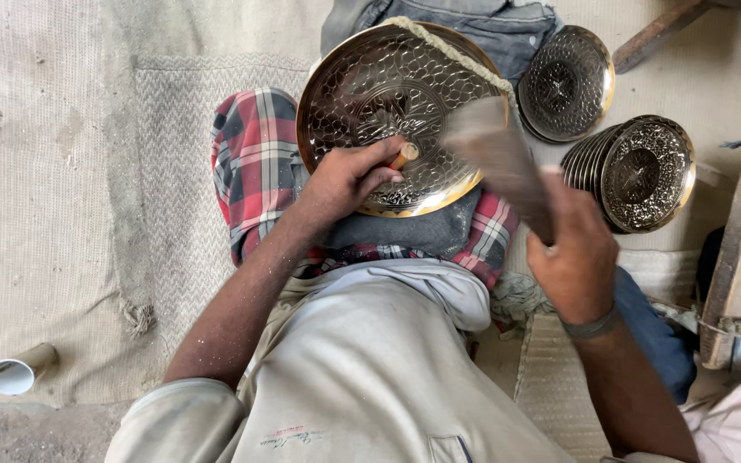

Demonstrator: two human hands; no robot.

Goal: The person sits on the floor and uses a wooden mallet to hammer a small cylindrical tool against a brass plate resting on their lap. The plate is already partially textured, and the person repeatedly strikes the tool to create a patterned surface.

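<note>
Beige woven mat (62, 214) underfoot, left hand (349, 176) pinching punch (405, 155) on embossed plate (392, 94), right hand (572, 249) gripping blurred hammer (499, 163)

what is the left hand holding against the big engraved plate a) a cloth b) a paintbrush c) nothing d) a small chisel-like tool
d: the left hand pinches a small chisel-like tool with its tip on the big engraved plate, while the right hand raises a blurred mallet beside it.
</note>
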